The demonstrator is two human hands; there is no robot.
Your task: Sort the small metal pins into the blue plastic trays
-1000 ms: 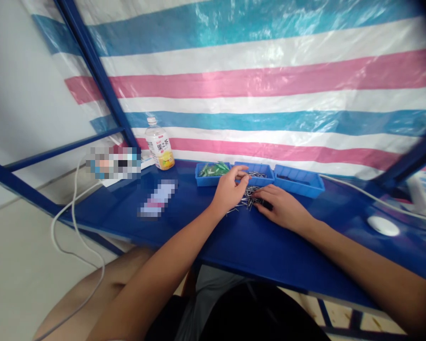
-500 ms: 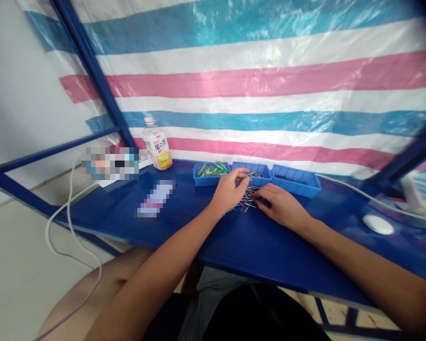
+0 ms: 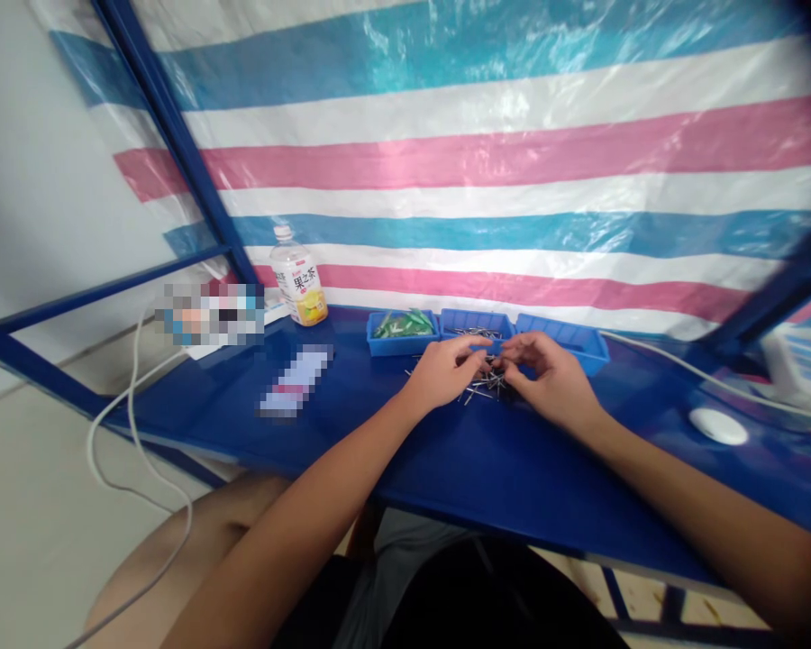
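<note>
Fingers of the left hand (image 3: 438,373) and right hand (image 3: 560,380) curl in narrow, tips just beside each other over the pile of thin metal pieces (image 3: 479,393); can't tell if either pinches one. Pile lies loose on the blue table (image 3: 460,460), near side of the bins. Step in hand looks like handling single pieces with both hands; next move calls for a fine pinch, since the pieces lie crossed. Far side, left to right: bin with green pieces (image 3: 400,346), bin with metal pieces (image 3: 477,319), bin partly behind the right hand (image 3: 564,330). Bottle (image 3: 303,288) far left, white mouse (image 3: 718,426) right.
</note>
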